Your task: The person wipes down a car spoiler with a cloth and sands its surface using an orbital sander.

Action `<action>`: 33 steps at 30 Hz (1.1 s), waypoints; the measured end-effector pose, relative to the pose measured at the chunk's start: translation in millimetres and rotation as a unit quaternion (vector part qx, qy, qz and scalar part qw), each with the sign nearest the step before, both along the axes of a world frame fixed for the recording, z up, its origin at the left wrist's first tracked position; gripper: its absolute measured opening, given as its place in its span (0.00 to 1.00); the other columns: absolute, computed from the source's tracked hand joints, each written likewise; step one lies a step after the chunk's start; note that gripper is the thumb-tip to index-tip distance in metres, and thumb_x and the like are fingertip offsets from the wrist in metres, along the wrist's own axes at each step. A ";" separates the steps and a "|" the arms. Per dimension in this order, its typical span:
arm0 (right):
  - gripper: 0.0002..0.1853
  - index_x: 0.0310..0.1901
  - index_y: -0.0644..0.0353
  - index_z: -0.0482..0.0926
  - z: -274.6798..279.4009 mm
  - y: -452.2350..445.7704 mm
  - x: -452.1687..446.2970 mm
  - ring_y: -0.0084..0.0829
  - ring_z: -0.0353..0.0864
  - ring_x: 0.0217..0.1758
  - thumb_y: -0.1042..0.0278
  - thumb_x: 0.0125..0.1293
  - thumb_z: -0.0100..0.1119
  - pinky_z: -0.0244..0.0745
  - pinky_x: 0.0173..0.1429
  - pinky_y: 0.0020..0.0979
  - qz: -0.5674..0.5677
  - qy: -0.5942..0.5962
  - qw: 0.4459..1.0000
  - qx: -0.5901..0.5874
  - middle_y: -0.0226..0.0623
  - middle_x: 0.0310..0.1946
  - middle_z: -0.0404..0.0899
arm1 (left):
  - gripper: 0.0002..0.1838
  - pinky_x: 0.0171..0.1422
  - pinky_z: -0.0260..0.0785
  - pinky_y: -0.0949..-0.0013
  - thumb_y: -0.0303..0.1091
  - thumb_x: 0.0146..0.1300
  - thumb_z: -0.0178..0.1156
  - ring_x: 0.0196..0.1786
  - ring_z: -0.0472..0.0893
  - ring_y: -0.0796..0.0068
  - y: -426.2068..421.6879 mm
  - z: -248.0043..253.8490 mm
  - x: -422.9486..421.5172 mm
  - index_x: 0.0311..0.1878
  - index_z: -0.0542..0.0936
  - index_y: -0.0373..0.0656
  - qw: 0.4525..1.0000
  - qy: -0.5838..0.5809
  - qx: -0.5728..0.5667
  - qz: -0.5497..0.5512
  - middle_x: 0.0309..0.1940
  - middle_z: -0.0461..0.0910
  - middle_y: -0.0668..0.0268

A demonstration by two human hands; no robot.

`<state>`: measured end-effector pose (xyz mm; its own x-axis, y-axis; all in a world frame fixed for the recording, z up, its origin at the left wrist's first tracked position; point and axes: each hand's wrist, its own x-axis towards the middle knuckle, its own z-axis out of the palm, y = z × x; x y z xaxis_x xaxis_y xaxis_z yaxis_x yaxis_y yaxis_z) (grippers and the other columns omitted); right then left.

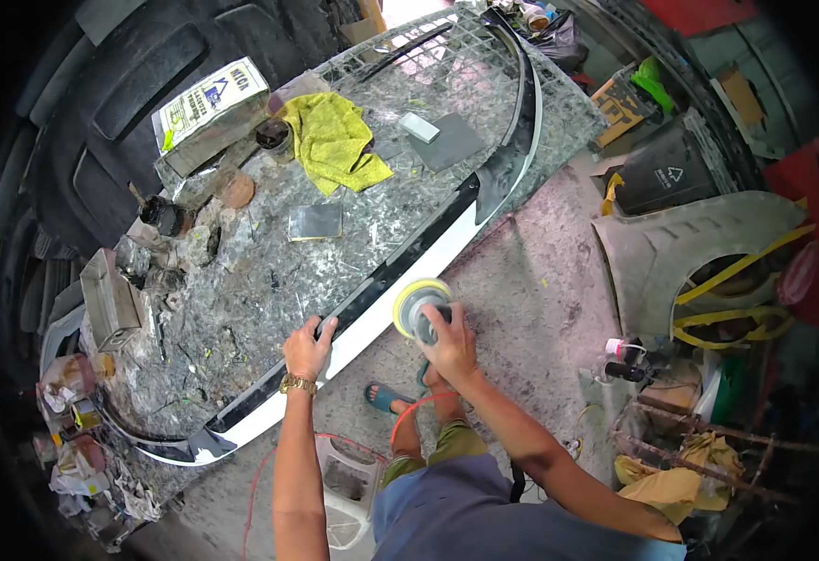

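Note:
My right hand (450,344) is wrapped round the body of an orbital sander (422,309) with a yellow-edged round pad. The pad is at the lower edge of a long white and black car trim panel (438,245); whether it touches the panel I cannot tell. My left hand (308,352), below which a wristwatch shows, grips the same panel further down its length, thumb up and fingers curled over its edge. The panel runs diagonally along the front of a worn, stained workbench (269,290), its ends curving away.
On the bench lie a yellow cloth (330,140), a grey sanding sheet (315,222), a white block (419,127) and a rectangular can (213,112). A plastic stool (346,481) and a red hose (419,404) are near my legs. A car fender (643,252) stands at right.

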<state>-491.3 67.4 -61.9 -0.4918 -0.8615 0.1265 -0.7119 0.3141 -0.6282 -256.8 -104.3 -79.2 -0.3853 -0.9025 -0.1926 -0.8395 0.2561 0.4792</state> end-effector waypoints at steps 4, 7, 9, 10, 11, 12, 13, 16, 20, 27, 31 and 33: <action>0.36 0.61 0.40 0.78 7.7 0.7 6.7 0.53 0.83 0.49 0.68 0.49 0.81 0.84 0.48 0.48 0.072 0.027 0.996 0.041 0.44 0.52 0.72 | 0.30 0.39 0.71 0.44 0.66 0.71 0.57 0.34 0.83 0.40 -1.6 -0.1 -0.7 0.37 0.82 0.44 1.000 0.003 0.020 0.005 0.25 0.82 0.48; 0.35 0.61 0.39 0.78 2.9 5.3 8.1 0.52 0.84 0.48 0.67 0.49 0.81 0.84 0.47 0.49 0.081 0.003 0.996 0.034 0.44 0.52 0.71 | 0.30 0.40 0.72 0.44 0.66 0.70 0.58 0.34 0.83 0.40 -1.2 -0.2 -0.9 0.38 0.82 0.45 1.000 -0.008 0.028 0.003 0.26 0.83 0.48; 0.36 0.61 0.38 0.78 -0.8 1.9 2.7 0.52 0.84 0.48 0.67 0.49 0.81 0.84 0.49 0.48 0.025 -0.005 0.999 0.045 0.44 0.52 0.71 | 0.29 0.40 0.72 0.44 0.66 0.70 0.58 0.35 0.83 0.40 -1.2 -0.2 1.3 0.38 0.82 0.45 1.000 -0.010 0.025 0.005 0.26 0.83 0.48; 0.36 0.62 0.37 0.78 -2.4 1.2 0.0 0.51 0.84 0.49 0.66 0.48 0.82 0.85 0.50 0.48 -0.031 -0.012 0.998 0.058 0.44 0.53 0.70 | 0.29 0.41 0.72 0.45 0.66 0.70 0.58 0.36 0.83 0.40 -1.1 -0.3 1.3 0.39 0.83 0.44 1.000 -0.011 0.020 0.008 0.27 0.83 0.48; 0.36 0.62 0.37 0.78 1.9 1.0 1.1 0.51 0.84 0.49 0.66 0.48 0.82 0.85 0.50 0.48 -0.032 -0.012 0.998 0.058 0.44 0.53 0.70 | 0.29 0.41 0.72 0.46 0.66 0.70 0.58 0.37 0.83 0.41 -0.5 -2.3 0.5 0.39 0.83 0.44 1.000 -0.011 0.015 0.009 0.28 0.83 0.48; 0.36 0.62 0.37 0.78 7.3 2.2 3.4 0.51 0.84 0.49 0.66 0.49 0.81 0.85 0.50 0.48 0.011 0.000 0.998 0.066 0.44 0.53 0.70 | 0.29 0.41 0.72 0.46 0.66 0.70 0.58 0.37 0.83 0.41 0.0 -3.6 0.2 0.39 0.83 0.44 1.000 -0.009 0.015 0.006 0.28 0.83 0.48; 0.37 0.63 0.37 0.77 12.1 3.6 4.7 0.52 0.84 0.49 0.66 0.49 0.81 0.85 0.50 0.49 0.052 0.013 0.996 0.075 0.44 0.53 0.70 | 0.29 0.42 0.72 0.46 0.65 0.70 0.58 0.37 0.84 0.40 0.1 -3.4 2.0 0.39 0.83 0.44 1.000 0.001 0.009 0.006 0.28 0.84 0.48; 0.34 0.64 0.38 0.76 4.2 12.6 7.0 0.56 0.83 0.46 0.64 0.54 0.78 0.83 0.47 0.51 0.164 0.028 0.983 0.072 0.46 0.51 0.68 | 0.29 0.43 0.73 0.45 0.65 0.70 0.58 0.37 0.84 0.40 -1.0 -1.5 -0.1 0.39 0.83 0.44 1.000 0.009 0.007 -0.003 0.28 0.84 0.47; 0.34 0.64 0.38 0.75 9.4 11.5 -35.3 0.56 0.84 0.47 0.64 0.55 0.78 0.83 0.48 0.51 0.060 0.000 0.995 0.078 0.46 0.51 0.68 | 0.29 0.42 0.72 0.45 0.65 0.71 0.58 0.37 0.84 0.40 -0.8 -3.5 1.2 0.39 0.83 0.44 1.000 -0.002 -0.001 -0.006 0.28 0.84 0.48; 0.35 0.66 0.36 0.75 7.3 9.6 -61.7 0.56 0.84 0.49 0.62 0.55 0.78 0.84 0.50 0.50 -0.014 0.010 0.994 0.105 0.47 0.56 0.68 | 0.29 0.43 0.72 0.48 0.63 0.71 0.60 0.38 0.83 0.41 -1.5 0.3 -0.5 0.38 0.83 0.42 0.999 -0.022 0.031 0.004 0.32 0.84 0.47; 0.38 0.68 0.33 0.74 3.7 16.9 -43.3 0.55 0.86 0.49 0.61 0.53 0.77 0.85 0.51 0.50 0.120 0.053 0.985 0.115 0.48 0.59 0.67 | 0.30 0.39 0.70 0.50 0.62 0.71 0.60 0.34 0.81 0.41 -0.8 -3.9 1.5 0.34 0.79 0.39 1.000 0.022 0.020 0.008 0.27 0.81 0.46; 0.38 0.67 0.34 0.74 -0.5 13.1 -54.9 0.55 0.86 0.48 0.62 0.53 0.78 0.84 0.51 0.51 0.073 0.017 0.994 0.079 0.48 0.58 0.67 | 0.31 0.38 0.68 0.50 0.62 0.71 0.60 0.31 0.78 0.41 -2.3 -6.5 2.1 0.32 0.77 0.39 1.000 0.013 0.003 -0.005 0.25 0.79 0.46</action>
